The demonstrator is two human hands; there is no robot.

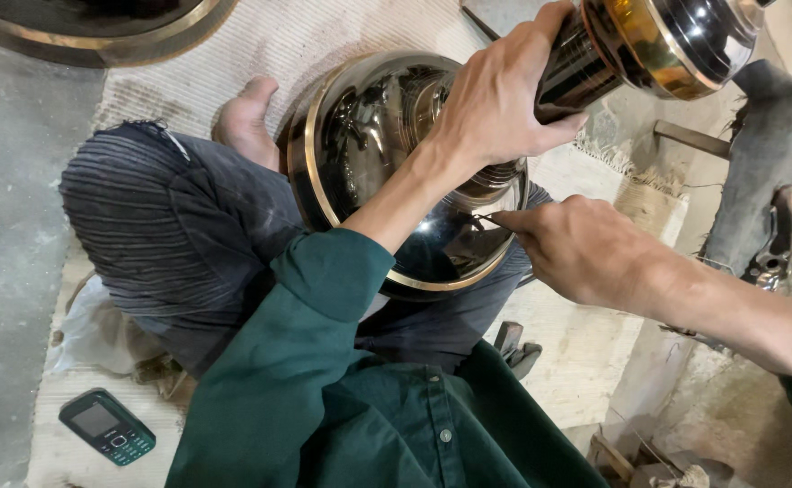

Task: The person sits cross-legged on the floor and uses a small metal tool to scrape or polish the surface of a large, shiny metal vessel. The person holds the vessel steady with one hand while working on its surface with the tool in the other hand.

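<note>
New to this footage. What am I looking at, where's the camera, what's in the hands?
There is no machine here: a person sits cross-legged on a pale woven mat, and the single picture comes from a camera on their head looking down at their own hands.

The left hand grips the dark neck of a shiny metal vessel, a large polished piece with brass-coloured rims resting on the lap. The right hand pinches a thin tool whose tip touches the vessel's surface; what kind of tool it is cannot be made out.

On the mat near the knee lies a small green keypad phone. The edge of another brass-rimmed piece shows at the top left.
</note>
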